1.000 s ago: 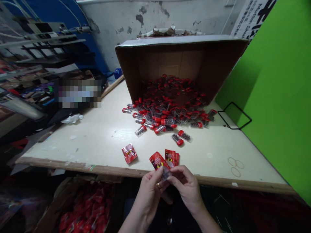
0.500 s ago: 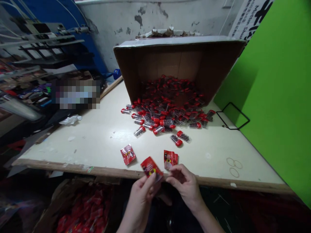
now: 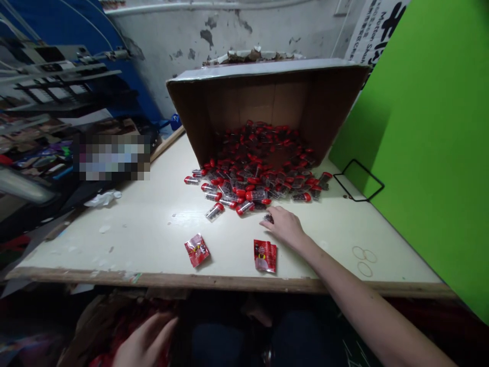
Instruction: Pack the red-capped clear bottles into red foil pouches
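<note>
Right hand [image 3: 284, 224] at a beaded, red-capped capsule's spot before the heap, left hand [image 3: 143, 341] low beside the surface [image 3: 148, 244].
A clear capsule [image 3: 268, 218] with dark beads shows between the right thumb and fingers, which are slightly parted around it; whether that grip is tight I cannot tell. Behind it, the heap of capsules [image 3: 255, 196] spills from a tipped cardboard box [image 3: 263, 70]. Nearer lie red packets [image 3: 264, 256] and another packet [image 3: 197, 250], their print too small to read; the wall sign [image 3: 376, 35] bears Chinese characters and partly legible Latin lettering. Half a second ago both hands were near the front edge, the left pinching a packet. Now the right forearm stretches forward, palm down; the left's fingers are blurred, loosely bent, their contents unclear.
</note>
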A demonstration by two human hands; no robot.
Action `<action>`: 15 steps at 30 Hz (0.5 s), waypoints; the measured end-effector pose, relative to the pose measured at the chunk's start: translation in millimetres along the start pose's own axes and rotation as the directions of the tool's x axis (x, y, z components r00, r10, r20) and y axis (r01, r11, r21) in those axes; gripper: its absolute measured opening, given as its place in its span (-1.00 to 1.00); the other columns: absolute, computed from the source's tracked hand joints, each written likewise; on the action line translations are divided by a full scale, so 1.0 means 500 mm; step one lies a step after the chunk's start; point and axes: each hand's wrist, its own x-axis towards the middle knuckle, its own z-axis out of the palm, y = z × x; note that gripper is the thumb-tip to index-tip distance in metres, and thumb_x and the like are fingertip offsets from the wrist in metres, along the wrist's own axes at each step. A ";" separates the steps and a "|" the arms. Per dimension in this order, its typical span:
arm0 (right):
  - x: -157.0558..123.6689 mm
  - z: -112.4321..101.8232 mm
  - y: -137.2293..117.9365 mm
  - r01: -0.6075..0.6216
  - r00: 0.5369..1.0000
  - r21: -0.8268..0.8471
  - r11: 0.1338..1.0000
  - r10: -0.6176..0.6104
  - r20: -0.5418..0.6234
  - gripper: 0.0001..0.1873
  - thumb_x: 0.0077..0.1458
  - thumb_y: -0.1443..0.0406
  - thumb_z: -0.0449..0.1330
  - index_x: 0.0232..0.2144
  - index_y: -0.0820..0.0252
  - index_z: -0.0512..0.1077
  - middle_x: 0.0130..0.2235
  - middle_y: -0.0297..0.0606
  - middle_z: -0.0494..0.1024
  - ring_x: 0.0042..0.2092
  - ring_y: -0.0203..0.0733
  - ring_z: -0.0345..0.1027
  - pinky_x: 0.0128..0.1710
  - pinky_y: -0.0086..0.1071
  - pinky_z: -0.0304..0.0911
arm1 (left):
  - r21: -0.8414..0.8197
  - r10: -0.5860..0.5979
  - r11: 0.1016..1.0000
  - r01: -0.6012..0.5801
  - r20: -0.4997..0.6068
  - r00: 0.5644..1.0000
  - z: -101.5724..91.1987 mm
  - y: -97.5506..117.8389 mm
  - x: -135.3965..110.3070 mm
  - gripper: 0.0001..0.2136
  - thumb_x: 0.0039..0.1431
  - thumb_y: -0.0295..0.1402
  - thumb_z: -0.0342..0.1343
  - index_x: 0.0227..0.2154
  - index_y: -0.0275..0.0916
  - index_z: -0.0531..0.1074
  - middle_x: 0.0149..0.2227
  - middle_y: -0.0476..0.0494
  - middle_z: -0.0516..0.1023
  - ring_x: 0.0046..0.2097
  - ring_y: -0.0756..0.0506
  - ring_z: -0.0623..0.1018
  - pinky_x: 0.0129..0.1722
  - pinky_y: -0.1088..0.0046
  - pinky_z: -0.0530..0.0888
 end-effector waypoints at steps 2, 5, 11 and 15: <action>0.011 0.017 -0.013 -0.023 1.000 -0.040 0.999 0.023 0.008 -0.71 -0.04 0.25 0.25 -0.23 0.25 0.44 -0.18 -0.02 0.49 -0.17 0.05 0.39 -0.21 -0.22 0.22 | -0.169 0.217 0.965 -0.201 0.084 0.973 0.077 0.097 0.018 -0.78 -0.07 -0.12 0.15 -0.42 -0.12 0.52 -0.34 -0.12 0.61 -0.24 -0.22 0.54 -0.24 0.39 0.39; 0.008 0.019 -0.015 -0.037 0.999 -0.057 0.998 0.037 -0.007 -0.82 -0.03 0.35 0.19 -0.30 0.28 0.45 -0.22 0.00 0.50 -0.19 0.07 0.40 -0.21 -0.20 0.22 | -0.164 0.339 0.929 -0.331 0.025 0.940 0.195 0.220 0.054 -0.75 -0.07 -0.08 0.16 -0.48 -0.17 0.44 -0.60 -0.05 0.46 -0.50 -0.11 0.44 -0.49 0.45 0.27; -0.064 -0.043 0.029 -0.067 0.990 0.071 0.995 0.075 -0.117 -0.79 0.13 0.31 0.03 -0.20 0.17 0.39 -0.23 -0.17 0.51 -0.28 -0.13 0.42 -0.23 -0.30 0.28 | -0.207 0.334 0.927 -0.313 0.071 0.940 0.295 0.280 0.108 -0.79 -0.12 -0.26 0.20 -0.68 -0.21 0.33 -0.66 0.00 0.37 -0.56 -0.03 0.33 -0.52 0.49 0.14; -0.131 -0.057 0.050 -0.116 0.972 0.492 0.863 0.201 -0.123 -0.68 0.20 0.17 -0.06 -0.06 0.15 0.29 -0.30 -0.26 0.48 -0.49 -0.29 0.39 -0.51 -0.43 0.33 | -0.261 0.331 0.921 -0.289 0.130 0.935 0.282 0.265 0.113 -0.78 -0.06 -0.23 0.14 -0.67 -0.23 0.38 -0.66 -0.01 0.39 -0.54 -0.03 0.32 -0.53 0.49 0.15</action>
